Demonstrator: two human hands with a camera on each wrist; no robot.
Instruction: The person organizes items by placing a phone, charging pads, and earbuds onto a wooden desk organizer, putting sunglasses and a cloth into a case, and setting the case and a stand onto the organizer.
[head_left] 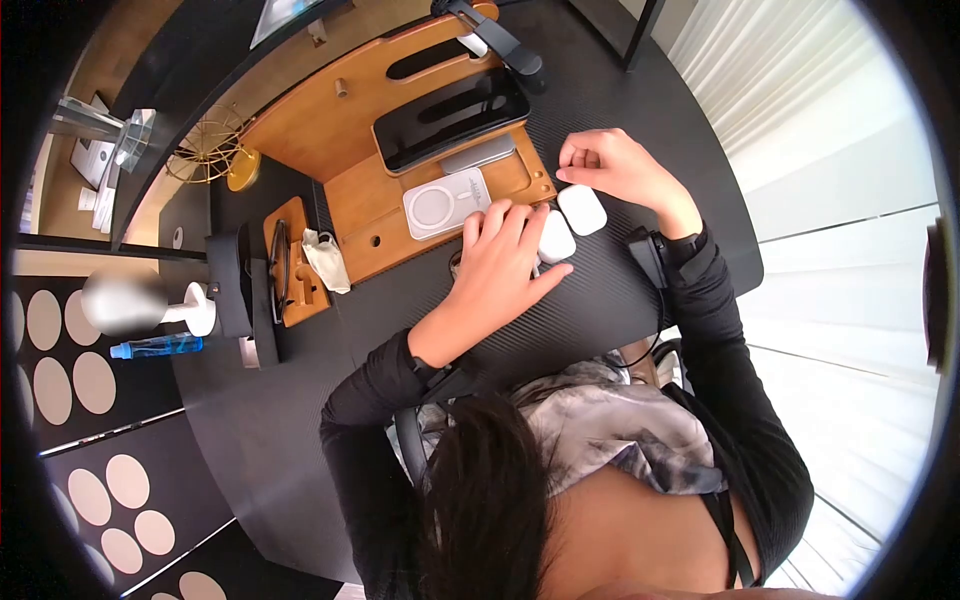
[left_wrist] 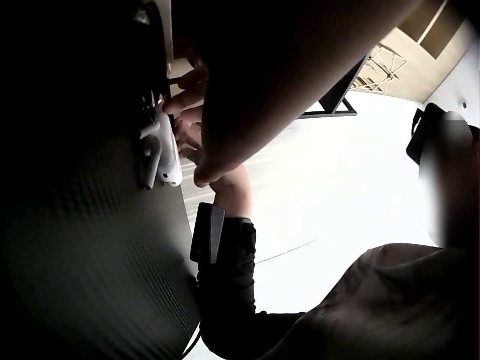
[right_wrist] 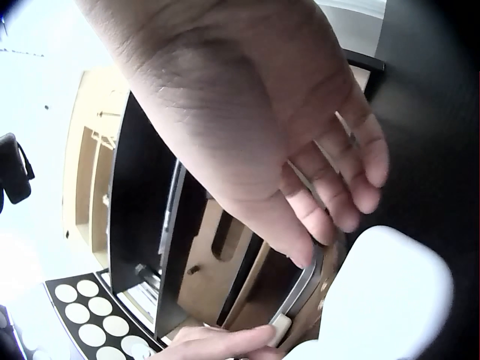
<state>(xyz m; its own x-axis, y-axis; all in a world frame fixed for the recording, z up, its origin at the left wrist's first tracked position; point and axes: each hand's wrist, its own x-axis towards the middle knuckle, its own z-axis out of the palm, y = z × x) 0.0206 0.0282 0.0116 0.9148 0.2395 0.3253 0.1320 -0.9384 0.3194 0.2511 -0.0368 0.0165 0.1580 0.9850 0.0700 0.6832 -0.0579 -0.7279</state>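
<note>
At the centre of the head view, the person's left hand (head_left: 505, 262) lies flat on the black carbon-weave desk (head_left: 600, 300), fingers straight and spread, its fingertips resting on a small white rounded earbud case (head_left: 555, 238). Just to the right, a second white rounded case (head_left: 582, 209) lies touching the first. Above it, the right hand (head_left: 612, 165) hovers with fingers loosely curled, gripping nothing that shows. Left of both hands sits a wooden organiser tray (head_left: 350, 130) carrying a black smartphone (head_left: 450, 118) and a white square charging pad (head_left: 445, 203).
</note>
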